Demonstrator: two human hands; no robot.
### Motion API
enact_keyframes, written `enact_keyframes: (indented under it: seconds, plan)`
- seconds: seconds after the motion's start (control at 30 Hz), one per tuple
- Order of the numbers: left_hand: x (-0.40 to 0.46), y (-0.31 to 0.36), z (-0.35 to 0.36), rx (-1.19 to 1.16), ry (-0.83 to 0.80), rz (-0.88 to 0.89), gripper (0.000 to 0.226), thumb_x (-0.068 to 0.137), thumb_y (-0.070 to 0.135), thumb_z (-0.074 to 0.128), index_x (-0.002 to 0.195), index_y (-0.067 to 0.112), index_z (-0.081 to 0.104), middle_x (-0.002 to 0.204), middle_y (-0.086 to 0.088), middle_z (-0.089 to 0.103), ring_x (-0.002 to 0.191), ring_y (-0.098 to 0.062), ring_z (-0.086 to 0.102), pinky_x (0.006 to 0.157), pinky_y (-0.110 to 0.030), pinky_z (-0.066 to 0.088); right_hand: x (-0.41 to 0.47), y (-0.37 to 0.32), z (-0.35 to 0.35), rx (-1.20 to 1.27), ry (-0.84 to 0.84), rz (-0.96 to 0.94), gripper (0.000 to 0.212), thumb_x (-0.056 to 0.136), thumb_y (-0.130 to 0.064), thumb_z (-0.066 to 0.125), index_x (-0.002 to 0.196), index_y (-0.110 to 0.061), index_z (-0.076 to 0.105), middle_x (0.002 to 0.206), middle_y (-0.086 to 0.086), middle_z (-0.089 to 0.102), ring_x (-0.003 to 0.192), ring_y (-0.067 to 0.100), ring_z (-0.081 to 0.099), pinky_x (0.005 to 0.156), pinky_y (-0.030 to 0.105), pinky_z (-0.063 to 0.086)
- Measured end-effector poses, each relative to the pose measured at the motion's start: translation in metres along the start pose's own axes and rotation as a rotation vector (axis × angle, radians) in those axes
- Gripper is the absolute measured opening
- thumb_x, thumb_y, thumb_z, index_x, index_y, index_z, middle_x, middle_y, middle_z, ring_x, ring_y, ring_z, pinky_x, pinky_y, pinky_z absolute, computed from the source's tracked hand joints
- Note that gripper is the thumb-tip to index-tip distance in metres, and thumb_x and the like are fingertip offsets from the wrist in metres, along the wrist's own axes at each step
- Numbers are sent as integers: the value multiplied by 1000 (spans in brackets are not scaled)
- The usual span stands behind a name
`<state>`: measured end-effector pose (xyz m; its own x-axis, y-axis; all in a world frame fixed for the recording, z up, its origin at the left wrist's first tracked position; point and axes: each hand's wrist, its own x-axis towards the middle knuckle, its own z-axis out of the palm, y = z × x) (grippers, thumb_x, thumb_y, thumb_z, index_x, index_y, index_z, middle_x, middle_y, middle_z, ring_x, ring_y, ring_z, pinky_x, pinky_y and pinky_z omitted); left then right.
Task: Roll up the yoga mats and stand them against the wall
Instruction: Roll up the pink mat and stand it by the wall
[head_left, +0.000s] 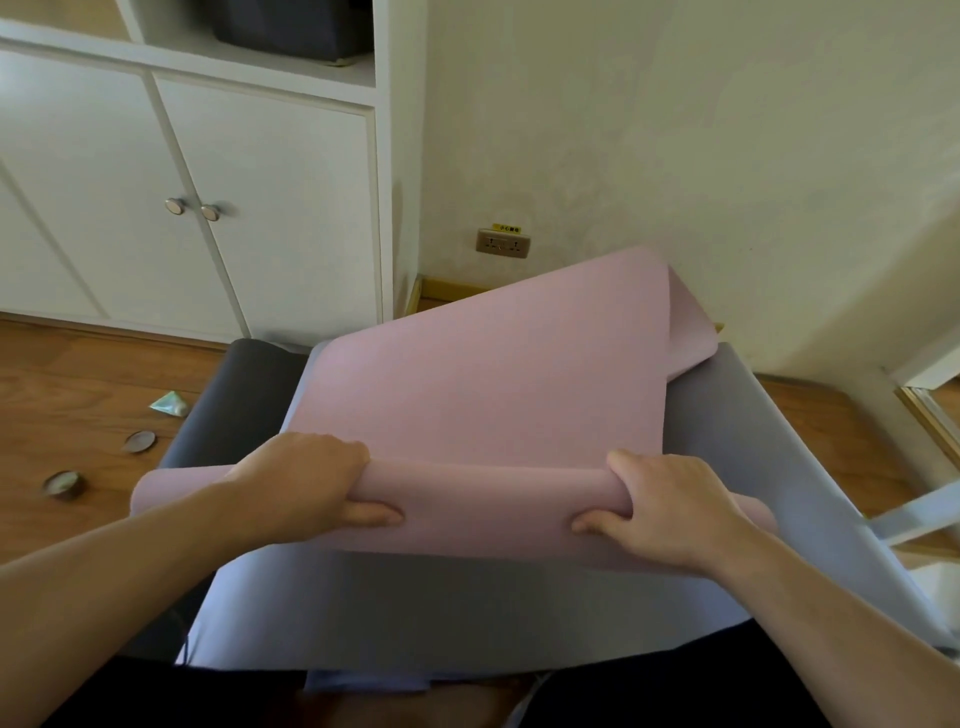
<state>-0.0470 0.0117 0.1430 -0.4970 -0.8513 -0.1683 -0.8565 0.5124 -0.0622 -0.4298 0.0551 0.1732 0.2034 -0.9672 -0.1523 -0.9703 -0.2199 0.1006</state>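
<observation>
A pink yoga mat (483, 374) lies on top of a lavender-grey mat (467, 613), and its near end is rolled into a thick roll. My left hand (311, 483) grips the roll left of centre, fingers over the top and thumb underneath. My right hand (660, 509) grips it right of centre in the same way. The pink mat's far end curls up against the cream wall (675, 130). A dark grey mat (234, 400) lies under the others and shows at the left.
White cabinet doors (208, 208) stand at the back left, with a wall socket (503, 242) low on the wall. On the wooden floor (67, 395) at the left lie two tape rolls (139, 441) and a small green packet (169, 404). A white frame (914, 509) stands at the right.
</observation>
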Motion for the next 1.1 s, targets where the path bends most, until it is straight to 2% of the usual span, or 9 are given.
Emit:
enact_keyframes:
  seconds: [0.13, 0.23, 0.37, 0.47, 0.63, 0.73, 0.83, 0.97, 1.1]
  plan:
    - [-2, 2, 4, 27, -42, 32, 82, 70, 92, 6, 97, 34, 57, 80, 14, 58, 71, -4, 56, 76, -22, 50, 2, -1, 7, -29, -80, 17, 66, 81, -95, 42, 79, -29, 47, 79, -12, 59, 75, 18, 53, 67, 38, 41]
    - [-4, 3, 8, -74, -114, 25, 73, 85, 87, 18, 104, 32, 61, 88, 13, 60, 79, -5, 59, 84, -23, 52, -1, 3, 7, 148, -135, -41, 57, 89, -85, 47, 85, -28, 49, 82, -12, 63, 75, 13, 58, 67, 34, 45]
    - [-7, -8, 4, -288, -179, 47, 85, 65, 94, 9, 106, 35, 56, 91, 14, 64, 81, -5, 63, 79, -17, 51, -5, 5, 6, 382, -170, -106, 38, 98, -69, 53, 100, -32, 44, 84, -10, 65, 76, 12, 61, 70, 36, 51]
    - [-9, -6, -4, -329, -230, 57, 65, 77, 86, 19, 111, 37, 45, 90, 14, 61, 79, -6, 62, 69, -13, 43, -5, 11, 12, 472, -188, -154, 42, 98, -70, 50, 101, -28, 50, 88, -11, 65, 81, 10, 61, 78, 41, 54]
    - [-13, 3, -11, -374, -258, 74, 49, 90, 78, 23, 107, 38, 45, 89, 12, 61, 81, -7, 61, 71, -13, 40, -2, 16, 9, 292, -180, -114, 47, 104, -64, 47, 79, -25, 47, 81, -11, 58, 78, 9, 54, 72, 34, 43]
    - [-15, 5, -15, -492, -243, -15, 58, 93, 76, 15, 105, 39, 59, 100, 18, 65, 92, -2, 62, 89, -20, 41, -1, 10, 8, 206, -213, -77, 44, 106, -61, 42, 81, -26, 43, 86, -11, 52, 86, 17, 52, 76, 38, 40]
    - [-11, 6, -19, -408, -238, -14, 63, 88, 76, 9, 103, 36, 56, 93, 16, 63, 87, -2, 61, 83, -21, 41, -5, 5, 7, 206, -228, -34, 39, 108, -60, 40, 91, -25, 39, 85, -10, 53, 81, 19, 52, 71, 38, 37]
    - [-8, 6, -13, -383, -301, -50, 34, 107, 60, 21, 110, 36, 46, 93, 12, 63, 84, -6, 62, 78, -20, 46, -9, 9, 4, 417, -208, 1, 33, 109, -56, 33, 92, -28, 39, 84, -7, 61, 79, 14, 56, 71, 36, 42]
    - [-4, 13, 2, -329, -176, -122, 26, 113, 45, 32, 96, 33, 48, 93, 9, 60, 85, -10, 58, 85, -33, 50, -2, 5, 5, 316, -189, 18, 29, 111, -46, 42, 90, -27, 44, 93, -9, 58, 88, 19, 55, 72, 38, 38]
